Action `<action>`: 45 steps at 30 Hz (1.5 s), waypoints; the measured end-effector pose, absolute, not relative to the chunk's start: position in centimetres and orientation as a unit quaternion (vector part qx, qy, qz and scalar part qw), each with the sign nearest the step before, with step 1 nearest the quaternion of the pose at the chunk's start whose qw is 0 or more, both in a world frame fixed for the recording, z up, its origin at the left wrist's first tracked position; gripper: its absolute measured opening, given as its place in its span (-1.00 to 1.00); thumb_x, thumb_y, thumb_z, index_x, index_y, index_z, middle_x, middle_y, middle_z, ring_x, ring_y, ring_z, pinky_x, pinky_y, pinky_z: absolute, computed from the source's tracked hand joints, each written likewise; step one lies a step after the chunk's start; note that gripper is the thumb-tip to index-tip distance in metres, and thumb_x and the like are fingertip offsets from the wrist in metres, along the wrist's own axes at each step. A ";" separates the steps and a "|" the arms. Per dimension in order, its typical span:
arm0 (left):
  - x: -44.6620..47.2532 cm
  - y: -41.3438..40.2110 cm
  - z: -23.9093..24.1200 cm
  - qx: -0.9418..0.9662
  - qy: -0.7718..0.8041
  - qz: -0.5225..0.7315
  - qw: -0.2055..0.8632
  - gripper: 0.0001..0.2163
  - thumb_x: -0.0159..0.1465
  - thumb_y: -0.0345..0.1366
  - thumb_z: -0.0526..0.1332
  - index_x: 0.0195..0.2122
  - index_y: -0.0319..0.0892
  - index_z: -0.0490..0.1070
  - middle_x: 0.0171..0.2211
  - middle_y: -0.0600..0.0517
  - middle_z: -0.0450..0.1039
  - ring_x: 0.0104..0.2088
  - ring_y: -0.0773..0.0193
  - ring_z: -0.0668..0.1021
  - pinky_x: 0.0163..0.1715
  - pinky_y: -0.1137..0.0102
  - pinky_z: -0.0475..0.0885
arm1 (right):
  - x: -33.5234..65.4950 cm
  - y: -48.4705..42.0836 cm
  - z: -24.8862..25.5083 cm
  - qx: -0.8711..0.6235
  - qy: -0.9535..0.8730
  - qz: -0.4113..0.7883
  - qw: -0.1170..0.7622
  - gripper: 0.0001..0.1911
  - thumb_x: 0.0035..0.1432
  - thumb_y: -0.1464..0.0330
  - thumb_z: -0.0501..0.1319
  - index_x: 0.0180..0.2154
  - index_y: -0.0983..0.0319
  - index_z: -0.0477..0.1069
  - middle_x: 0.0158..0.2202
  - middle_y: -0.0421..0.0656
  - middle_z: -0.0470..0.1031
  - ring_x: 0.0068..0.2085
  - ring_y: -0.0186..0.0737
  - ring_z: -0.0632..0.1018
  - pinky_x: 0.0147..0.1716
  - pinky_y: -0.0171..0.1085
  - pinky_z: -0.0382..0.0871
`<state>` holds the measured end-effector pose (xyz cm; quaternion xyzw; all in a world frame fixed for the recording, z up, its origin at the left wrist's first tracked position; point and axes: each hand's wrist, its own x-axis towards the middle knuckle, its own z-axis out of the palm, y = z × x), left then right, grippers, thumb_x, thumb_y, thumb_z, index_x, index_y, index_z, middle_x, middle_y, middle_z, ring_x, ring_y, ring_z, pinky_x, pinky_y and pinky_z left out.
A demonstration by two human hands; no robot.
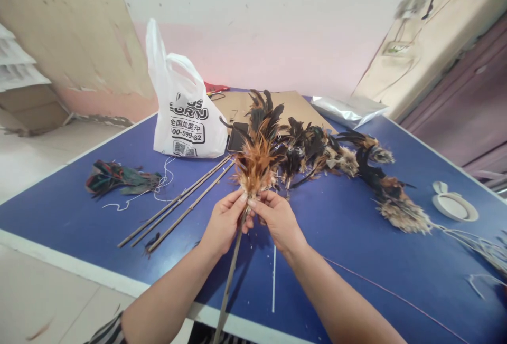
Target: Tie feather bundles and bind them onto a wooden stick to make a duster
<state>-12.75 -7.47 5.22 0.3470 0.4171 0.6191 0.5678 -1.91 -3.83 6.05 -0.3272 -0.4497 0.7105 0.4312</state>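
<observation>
Both my hands meet over the blue table (344, 259). My left hand (225, 220) pinches the base of a bunch of orange-brown and black feathers (256, 159) where it sits on a thin bamboo stick (228, 283). The stick runs down towards me past the table's near edge. My right hand (277, 217) is closed on the same feather base from the right, fingertips touching the left hand's. A long string of bound dark and tan feathers (348, 162) trails from the bunch to the right across the table.
Several bare sticks (178, 204) lie left of my hands. A white printed plastic bag (184, 117) stands behind them, beside a dark phone (237, 135) and cardboard (293, 104). A greenish feather bundle with white thread (119, 178) lies far left. A tape roll (453, 204) sits at the right.
</observation>
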 end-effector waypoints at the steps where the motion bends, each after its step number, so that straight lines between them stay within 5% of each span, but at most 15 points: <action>1: -12.7 -7.5 5.3 0.347 0.416 0.618 0.569 -0.73 0.18 -0.17 0.15 -0.18 -0.25 0.38 -0.62 0.11 0.32 -0.71 0.48 0.33 -0.77 0.59 0.17 | -1.9 -3.8 5.9 -0.328 -0.442 0.714 0.433 -0.70 -0.15 0.28 0.35 -0.46 0.27 0.26 -0.65 -0.28 0.40 -0.67 -0.42 0.37 -0.70 -0.43 0.08; 11: -12.6 -7.7 5.7 0.296 0.406 0.606 0.617 -0.76 0.14 -0.13 0.19 -0.31 -0.22 0.35 -0.66 0.20 0.16 -0.75 0.60 0.11 -0.77 0.65 -0.09 | -2.2 -4.1 5.4 -0.311 -0.379 0.743 0.455 -0.71 -0.19 0.36 0.35 -0.46 0.26 0.25 -0.64 -0.30 0.37 -0.65 -0.51 0.24 -0.65 -0.47 0.07; 19: -12.2 -7.9 5.8 0.315 0.417 0.595 0.611 -0.73 0.10 -0.11 0.22 -0.31 -0.22 0.36 -0.63 0.18 0.19 -0.74 0.60 0.13 -0.77 0.63 -0.09 | -1.5 -2.9 6.2 -0.331 -0.403 0.718 0.461 -0.71 -0.15 0.29 0.34 -0.53 0.26 0.24 -0.73 -0.38 0.21 -0.71 -0.50 0.20 -0.71 -0.45 0.09; 26: -12.4 -7.8 5.7 0.305 0.413 0.608 0.605 -0.70 0.12 -0.14 0.21 -0.20 -0.21 0.36 -0.57 0.13 0.26 -0.70 0.59 0.17 -0.75 0.65 -0.07 | -1.7 -2.8 5.8 -0.346 -0.372 0.702 0.498 -0.72 -0.21 0.32 0.36 -0.53 0.28 0.28 -0.67 -0.31 0.36 -0.63 -0.44 0.39 -0.63 -0.44 0.30; 40: -12.1 -8.1 5.9 0.339 0.429 0.607 0.576 -0.71 0.03 -0.16 0.29 -0.25 -0.21 0.41 -0.62 0.17 0.16 -0.67 0.56 0.12 -0.72 0.62 -0.05 | -1.8 -3.0 5.5 -0.357 -0.371 0.683 0.519 -0.71 -0.18 0.31 0.35 -0.51 0.25 0.23 -0.65 -0.29 0.38 -0.61 -0.40 0.40 -0.57 -0.39 0.32; 45: -12.2 -8.2 6.1 0.358 0.428 0.605 0.568 -0.77 0.08 -0.16 0.25 -0.37 -0.24 0.39 -0.56 0.14 0.19 -0.67 0.57 0.14 -0.73 0.61 -0.03 | -1.9 -3.3 5.4 -0.324 -0.401 0.659 0.548 -0.77 -0.11 0.32 0.32 -0.42 0.24 0.30 -0.47 -0.25 0.43 -0.43 -0.37 0.45 -0.40 -0.37 0.34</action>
